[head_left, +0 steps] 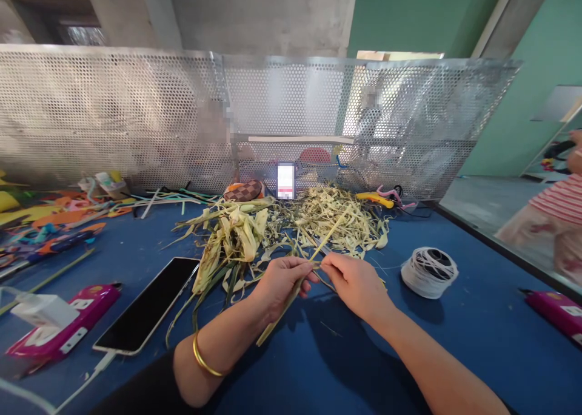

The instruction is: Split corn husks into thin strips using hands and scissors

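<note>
My left hand (279,287), below a gold bangle, is closed around a narrow corn husk strip (331,233). One pale end points up and away past the fingers; the other end comes out below the palm. Close beside it, my right hand (357,284) pinches the same work between thumb and forefinger, fingertips almost touching those of the left. Behind the hands lie whole corn husks (245,236) and a heap of shredded husk (339,215). To the right stands a spool of white string (430,273), a thin strand running from it toward the hands.
A phone (148,306) on a charging cable and a magenta power strip (68,321) lie left on the blue table (364,366). Coloured scraps (59,221) cover the far left. A perforated metal screen (282,99) closes the back. A person in a striped top (557,199) is at right.
</note>
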`<state>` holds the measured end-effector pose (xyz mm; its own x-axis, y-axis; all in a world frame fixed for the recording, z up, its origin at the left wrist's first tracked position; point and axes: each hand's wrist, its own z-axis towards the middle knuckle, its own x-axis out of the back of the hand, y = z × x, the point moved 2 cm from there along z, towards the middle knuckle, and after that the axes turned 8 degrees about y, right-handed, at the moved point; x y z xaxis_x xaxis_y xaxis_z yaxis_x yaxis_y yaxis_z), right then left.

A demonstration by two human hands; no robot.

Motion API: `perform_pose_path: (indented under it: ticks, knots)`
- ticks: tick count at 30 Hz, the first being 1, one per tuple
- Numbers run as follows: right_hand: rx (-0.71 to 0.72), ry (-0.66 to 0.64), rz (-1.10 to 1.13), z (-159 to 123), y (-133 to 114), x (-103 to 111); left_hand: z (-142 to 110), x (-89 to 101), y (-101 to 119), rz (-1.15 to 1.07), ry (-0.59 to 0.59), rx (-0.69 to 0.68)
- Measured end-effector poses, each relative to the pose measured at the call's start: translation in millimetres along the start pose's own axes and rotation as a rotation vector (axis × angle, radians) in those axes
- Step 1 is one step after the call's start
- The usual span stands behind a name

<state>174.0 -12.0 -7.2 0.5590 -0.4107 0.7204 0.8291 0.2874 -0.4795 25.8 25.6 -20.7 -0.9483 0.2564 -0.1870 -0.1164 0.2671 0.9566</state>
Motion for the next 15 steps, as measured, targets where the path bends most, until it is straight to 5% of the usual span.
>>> perform_pose_path:
  ticks: [9,12,15]
  knots:
    - [-0.903,-0.008,1.24,1,18,-20,-2,-3.4,2,0.038,-0.021,0.035]
    - [-0.961,0.014,1.364,2,15,-19,-2,-3.0,2,0.064,-0.003,0.079]
    - [-0.824,0.086,1.301,4,10,-13,-1,-2.5,2,0.078,0.026,0.108]
